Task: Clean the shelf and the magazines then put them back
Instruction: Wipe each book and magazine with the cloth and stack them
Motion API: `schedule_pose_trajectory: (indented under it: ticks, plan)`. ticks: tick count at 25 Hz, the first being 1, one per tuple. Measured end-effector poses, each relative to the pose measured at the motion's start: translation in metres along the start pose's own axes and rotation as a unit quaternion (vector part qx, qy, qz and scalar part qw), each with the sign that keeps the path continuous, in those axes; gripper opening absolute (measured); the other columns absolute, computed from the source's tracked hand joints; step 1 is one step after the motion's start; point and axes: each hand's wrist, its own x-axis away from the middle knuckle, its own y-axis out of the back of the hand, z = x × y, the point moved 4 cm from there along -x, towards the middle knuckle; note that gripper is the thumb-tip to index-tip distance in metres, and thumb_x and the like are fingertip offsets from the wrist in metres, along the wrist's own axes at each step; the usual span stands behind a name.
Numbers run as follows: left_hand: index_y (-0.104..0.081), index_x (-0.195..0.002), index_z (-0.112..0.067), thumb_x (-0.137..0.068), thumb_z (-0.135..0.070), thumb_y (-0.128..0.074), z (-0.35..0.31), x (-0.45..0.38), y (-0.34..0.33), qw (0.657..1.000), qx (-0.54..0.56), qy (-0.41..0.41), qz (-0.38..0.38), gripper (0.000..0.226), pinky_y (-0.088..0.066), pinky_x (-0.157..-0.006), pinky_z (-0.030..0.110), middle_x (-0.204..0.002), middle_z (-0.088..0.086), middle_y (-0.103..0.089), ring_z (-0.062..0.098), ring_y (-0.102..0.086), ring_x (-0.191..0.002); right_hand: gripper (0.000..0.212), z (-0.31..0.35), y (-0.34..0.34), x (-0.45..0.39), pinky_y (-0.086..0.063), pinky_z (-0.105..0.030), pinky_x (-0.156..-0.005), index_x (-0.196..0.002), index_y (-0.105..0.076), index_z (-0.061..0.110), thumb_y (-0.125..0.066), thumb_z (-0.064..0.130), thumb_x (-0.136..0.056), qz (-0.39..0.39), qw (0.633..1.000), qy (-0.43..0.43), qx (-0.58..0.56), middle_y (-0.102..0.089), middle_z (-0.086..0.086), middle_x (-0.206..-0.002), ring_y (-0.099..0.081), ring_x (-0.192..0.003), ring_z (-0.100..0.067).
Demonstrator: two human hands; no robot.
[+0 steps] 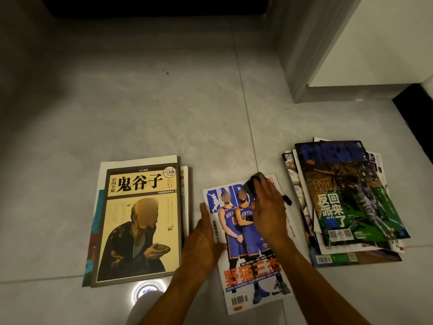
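Observation:
A basketball magazine [251, 273] with two players in blue jerseys lies flat on the grey tiled floor in front of me. My left hand [202, 240] rests on its left edge, fingers straight. My right hand [267, 207] presses a dark cloth [251, 184] onto the upper part of the cover, fingers over the cloth. Left of it lies a small stack topped by a yellow book [140, 221] with black characters. To the right sits a fanned pile of magazines [346, 207] with a green and dark cover on top.
A white cabinet or wall corner with a grey base [311, 66] stands at the upper right. A dark piece of furniture [159, 5] spans the top edge. A bright round light reflection [147, 289] shows on the tile near my left arm.

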Motion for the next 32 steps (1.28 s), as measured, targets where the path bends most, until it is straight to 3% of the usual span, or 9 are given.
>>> schedule_pose_trajectory:
  ticks: [2,6,9,15,18,22,24,29,32]
  plan:
    - [0.021,-0.148,-0.033,-0.083,-0.032,-0.073,-0.002,-0.002,0.002,1.0,0.002,0.004,-0.003,0.114,-0.048,-0.097,0.036,-0.145,0.004,-0.044,0.019,-0.054,-0.123,0.067,0.021,-0.006,-0.001,-0.021,-0.048,-0.118,-0.146,-0.038,0.015,-0.06,0.0,-0.086,-0.008,1.0,-0.01,-0.014,-0.029,-0.005,-0.157,-0.02,-0.146,-0.026]
    - [0.024,-0.147,-0.029,-0.077,-0.038,-0.078,-0.012,-0.007,0.006,0.999,-0.038,-0.014,0.002,0.123,-0.048,-0.092,0.028,-0.143,0.005,-0.048,0.021,-0.058,-0.118,0.061,0.065,-0.024,0.015,-0.021,-0.047,-0.118,-0.14,-0.048,0.015,-0.059,-0.004,-0.084,0.1,0.971,0.204,-0.067,-0.038,-0.003,-0.152,-0.027,-0.143,-0.025]
    - [0.022,-0.149,-0.026,-0.088,-0.029,-0.069,-0.014,-0.013,0.012,0.996,-0.074,-0.013,0.051,0.109,-0.046,-0.096,0.028,-0.145,0.005,-0.046,0.02,-0.055,-0.121,0.061,0.046,-0.018,0.046,-0.014,-0.041,-0.118,-0.141,-0.047,0.019,-0.059,-0.002,-0.084,0.158,0.947,0.27,-0.069,-0.035,0.003,-0.153,-0.02,-0.145,-0.017]
    - [0.023,-0.149,-0.023,-0.1,-0.033,-0.046,-0.02,-0.014,0.009,0.986,-0.158,0.022,0.051,0.085,-0.048,-0.073,0.026,-0.115,0.01,-0.061,0.01,-0.054,-0.079,0.085,-0.002,-0.01,0.171,-0.033,-0.037,-0.112,-0.135,-0.043,0.031,-0.086,0.027,-0.061,0.206,0.874,0.437,0.06,-0.038,0.009,-0.147,-0.026,-0.143,-0.016]
    - [0.025,-0.149,-0.022,-0.099,-0.034,-0.047,-0.017,-0.013,0.005,0.984,-0.166,0.032,0.051,0.088,-0.051,-0.08,0.03,-0.117,0.011,-0.061,0.014,-0.059,-0.085,0.084,0.001,-0.008,0.143,-0.028,-0.042,-0.112,-0.141,-0.039,0.031,-0.079,0.014,-0.069,0.194,0.882,0.425,0.055,-0.035,0.009,-0.152,-0.021,-0.143,-0.012]
    - [0.028,-0.148,-0.023,-0.098,-0.033,-0.049,-0.023,-0.011,0.001,0.986,-0.159,0.023,0.053,0.092,-0.051,-0.085,0.032,-0.123,0.011,-0.06,0.019,-0.063,-0.099,0.083,0.014,0.002,0.05,-0.035,-0.055,-0.107,-0.138,-0.047,0.017,-0.079,-0.004,-0.065,0.067,0.974,0.217,-0.008,-0.046,-0.006,-0.146,-0.03,-0.138,-0.022]
    - [0.029,-0.147,-0.024,-0.099,-0.033,-0.049,-0.021,-0.009,0.004,0.986,-0.156,0.029,0.052,0.092,-0.052,-0.083,0.031,-0.119,0.011,-0.061,0.017,-0.062,-0.092,0.077,0.011,-0.008,0.072,-0.03,-0.05,-0.109,-0.137,-0.048,0.02,-0.077,0.002,-0.068,0.073,0.969,0.234,0.002,-0.041,-0.002,-0.149,-0.029,-0.14,-0.021]
    - [0.028,-0.147,-0.024,-0.098,-0.031,-0.051,-0.012,-0.013,0.01,0.986,-0.16,0.031,0.039,0.094,-0.053,-0.08,0.029,-0.117,0.01,-0.061,0.012,-0.06,-0.087,0.045,-0.035,-0.022,0.19,-0.027,-0.037,-0.116,-0.137,-0.04,0.029,-0.051,0.026,-0.093,0.096,0.881,0.454,0.093,-0.015,0.003,-0.16,-0.015,-0.148,-0.019]
    - [0.029,-0.147,-0.024,-0.098,-0.03,-0.052,-0.016,-0.011,0.003,0.987,-0.156,0.024,0.039,0.094,-0.054,-0.08,0.03,-0.115,0.009,-0.062,0.016,-0.064,-0.092,0.075,-0.04,0.004,0.152,-0.021,-0.039,-0.117,-0.143,-0.037,0.031,-0.069,0.011,-0.078,0.133,0.925,0.353,0.048,-0.016,0.011,-0.158,-0.019,-0.146,-0.014]
